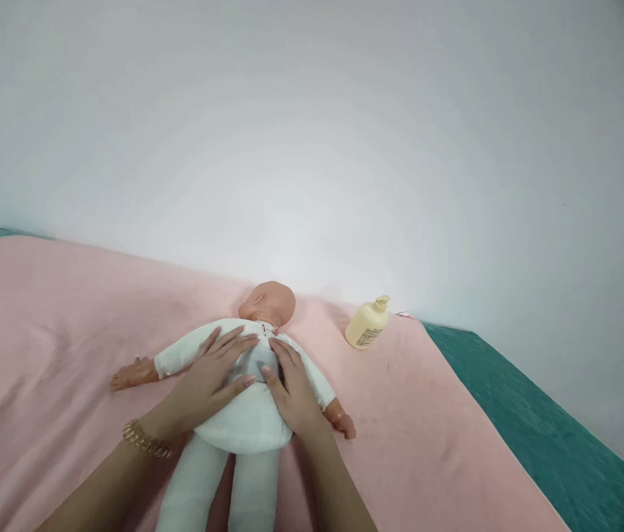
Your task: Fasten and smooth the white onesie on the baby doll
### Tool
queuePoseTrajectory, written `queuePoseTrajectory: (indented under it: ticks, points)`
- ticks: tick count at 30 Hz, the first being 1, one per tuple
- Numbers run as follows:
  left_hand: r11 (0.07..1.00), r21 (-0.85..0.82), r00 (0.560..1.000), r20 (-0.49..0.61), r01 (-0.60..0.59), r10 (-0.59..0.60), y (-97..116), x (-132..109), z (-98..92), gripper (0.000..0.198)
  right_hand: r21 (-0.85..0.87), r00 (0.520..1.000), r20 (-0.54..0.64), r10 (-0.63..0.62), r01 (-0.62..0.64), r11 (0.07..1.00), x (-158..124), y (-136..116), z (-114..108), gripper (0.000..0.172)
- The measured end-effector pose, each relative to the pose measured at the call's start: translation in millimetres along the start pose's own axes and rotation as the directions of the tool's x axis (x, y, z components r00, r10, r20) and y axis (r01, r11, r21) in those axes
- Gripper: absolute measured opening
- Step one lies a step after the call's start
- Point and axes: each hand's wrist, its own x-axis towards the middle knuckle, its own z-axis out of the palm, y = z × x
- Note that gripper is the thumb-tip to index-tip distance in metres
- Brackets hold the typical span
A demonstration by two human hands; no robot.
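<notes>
A baby doll (245, 428) with a white cloth body lies face down on a pink blanket (427, 443), its bare plastic head turned to the left and its arms spread out. My left hand (215, 380) rests on the left side of the doll's upper back, fingers stretched out. On the right side of the back lies my right hand (295, 388), also with its fingers extended. A grey patch on the doll's back shows between both hands. Neither hand grips anything.
A pale yellow pump bottle (367, 325) stands slightly tilted on the blanket, right of the doll's head. Behind the blanket rises a white wall (312, 148). A green surface (522, 391) shows beyond the blanket's right edge.
</notes>
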Motion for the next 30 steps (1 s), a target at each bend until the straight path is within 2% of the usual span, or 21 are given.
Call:
queuePoseTrajectory:
  ticks: [7,17,20,27,30]
  points:
    - [0.996,0.000,0.996,0.002,0.086,-0.086,-5,2,4.1,0.046,0.018,1.000,0.004,0.026,-0.026,1.000,3,-5,-1,0.051]
    - [0.995,-0.008,0.995,0.008,0.097,-0.097,-4,4,5.9,0.045,0.013,0.999,0.018,0.040,-0.041,0.999,3,-2,0,0.051]
    - [0.994,-0.048,0.995,-0.025,0.096,-0.098,0,4,3.8,0.044,0.019,1.000,0.005,0.023,-0.023,1.000,3,-1,2,0.050]
    - [0.989,-0.100,0.962,-0.239,0.108,-0.129,-1,3,-14.4,0.033,0.072,0.999,-0.039,0.024,-0.022,0.997,-3,0,3,0.049]
    - [0.964,-0.057,0.946,-0.186,0.259,-0.266,1,2,-29.1,0.032,0.113,0.995,-0.081,0.050,-0.041,0.993,-10,-1,4,0.048]
